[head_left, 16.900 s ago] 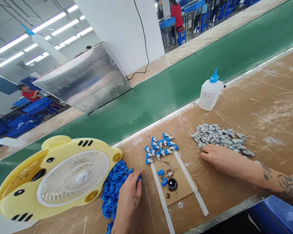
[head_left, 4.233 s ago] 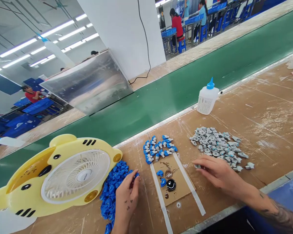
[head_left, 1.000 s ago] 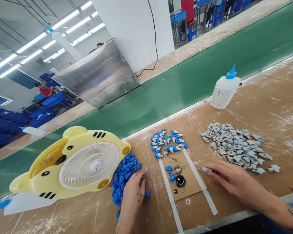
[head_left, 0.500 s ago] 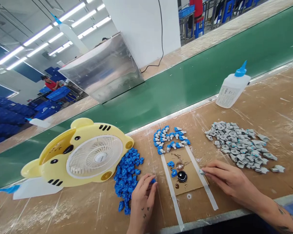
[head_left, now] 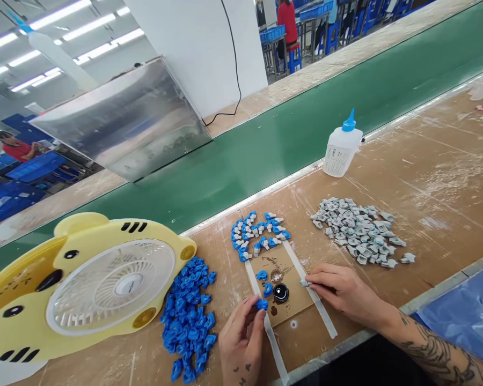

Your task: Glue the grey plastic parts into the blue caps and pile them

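My left hand (head_left: 243, 335) pinches a small blue plastic part (head_left: 261, 304) over the left tape strip of a cardboard sheet (head_left: 293, 311). Between the fingertips of my right hand (head_left: 340, 289) is a small grey plastic part (head_left: 305, 283), held above the right tape strip. On the cardboard lies a round black cap (head_left: 280, 293) with shiny dark liquid, and two loose blue parts are beside it. Joined blue-and-grey pieces (head_left: 260, 230) stand grouped at the sheet's far end. Left of my left hand is a heap of blue parts (head_left: 189, 316); a heap of grey parts (head_left: 358, 228) lies beyond my right hand.
A yellow animal-faced fan (head_left: 104, 289) stands at the left. A white bottle with a blue nozzle (head_left: 342, 150) is at the back right, beside the green belt (head_left: 306, 123). A metal sheet (head_left: 132, 118) leans behind the belt. People in red sit farther off.
My left hand has carried the blue part away from the blue heap to the cardboard's edge. My right hand, still pinching the grey part, stays near the right tape. The view has swung right.
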### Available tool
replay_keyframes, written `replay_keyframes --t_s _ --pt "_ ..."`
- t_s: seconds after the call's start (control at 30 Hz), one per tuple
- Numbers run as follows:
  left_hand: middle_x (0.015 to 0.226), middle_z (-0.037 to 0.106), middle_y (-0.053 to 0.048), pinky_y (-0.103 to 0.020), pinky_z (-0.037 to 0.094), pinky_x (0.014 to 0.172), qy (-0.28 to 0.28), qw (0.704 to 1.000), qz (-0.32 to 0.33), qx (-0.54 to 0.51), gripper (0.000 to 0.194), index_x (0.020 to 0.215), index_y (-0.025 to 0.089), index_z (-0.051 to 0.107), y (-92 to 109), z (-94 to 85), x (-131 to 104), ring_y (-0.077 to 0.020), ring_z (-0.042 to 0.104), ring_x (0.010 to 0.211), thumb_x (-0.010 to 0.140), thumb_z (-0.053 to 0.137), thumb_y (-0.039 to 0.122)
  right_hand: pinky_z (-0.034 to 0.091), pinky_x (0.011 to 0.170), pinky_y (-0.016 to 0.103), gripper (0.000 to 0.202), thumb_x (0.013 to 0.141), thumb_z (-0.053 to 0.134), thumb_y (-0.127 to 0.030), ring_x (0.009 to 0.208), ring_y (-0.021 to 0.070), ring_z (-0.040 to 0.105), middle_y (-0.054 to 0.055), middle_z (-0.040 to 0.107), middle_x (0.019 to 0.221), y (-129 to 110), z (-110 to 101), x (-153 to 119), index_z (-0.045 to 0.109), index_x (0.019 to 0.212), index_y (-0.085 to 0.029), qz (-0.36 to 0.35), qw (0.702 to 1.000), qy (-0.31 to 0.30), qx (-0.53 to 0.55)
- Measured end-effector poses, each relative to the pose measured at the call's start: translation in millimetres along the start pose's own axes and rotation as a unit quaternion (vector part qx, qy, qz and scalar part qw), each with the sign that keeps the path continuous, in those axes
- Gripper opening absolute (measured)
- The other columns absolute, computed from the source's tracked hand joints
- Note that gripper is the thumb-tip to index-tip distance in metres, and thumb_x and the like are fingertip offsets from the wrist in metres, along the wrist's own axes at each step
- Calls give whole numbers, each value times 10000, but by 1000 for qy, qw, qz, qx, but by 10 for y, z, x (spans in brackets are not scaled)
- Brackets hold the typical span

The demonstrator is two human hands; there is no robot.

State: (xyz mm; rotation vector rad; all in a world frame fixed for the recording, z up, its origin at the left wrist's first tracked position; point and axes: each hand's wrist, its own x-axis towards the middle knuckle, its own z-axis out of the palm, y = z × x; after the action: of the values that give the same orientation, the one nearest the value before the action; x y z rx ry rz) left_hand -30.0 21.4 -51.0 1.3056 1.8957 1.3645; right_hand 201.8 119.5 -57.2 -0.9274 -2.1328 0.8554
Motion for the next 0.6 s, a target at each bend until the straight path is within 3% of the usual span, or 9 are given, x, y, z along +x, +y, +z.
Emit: replay_keyframes --t_s 0.2,0.33,0.6 --pt "954 797 -72 -313 603 787 -72 989 106 68 221 979 274 804 24 123 70 -219 755 855 926 599 338 587 738 244 252 1022 495 -211 796 164 710 79 744 896 -8 22 33 742 1004 -167 -16 1000 15 4" --pt "808 770 -45 -276 586 660 -98 983 110 109 233 1062 259 787 -16 152 95 -179 714 652 913 617 315 582 726 246 279 1036 472 -214 778 164 704 80 737 869 -23 15 56 741 995 -153 -34 999 27 0" --pt "856 781 -74 -285 579 628 -121 980 81 137 229 964 266 809 37 204 126 -192 712 644 912 600 344 563 673 227 286 1034 502 -242 716 156 698 74 743 803 -41 24 69 762 953 -155 -45 999 26 16"
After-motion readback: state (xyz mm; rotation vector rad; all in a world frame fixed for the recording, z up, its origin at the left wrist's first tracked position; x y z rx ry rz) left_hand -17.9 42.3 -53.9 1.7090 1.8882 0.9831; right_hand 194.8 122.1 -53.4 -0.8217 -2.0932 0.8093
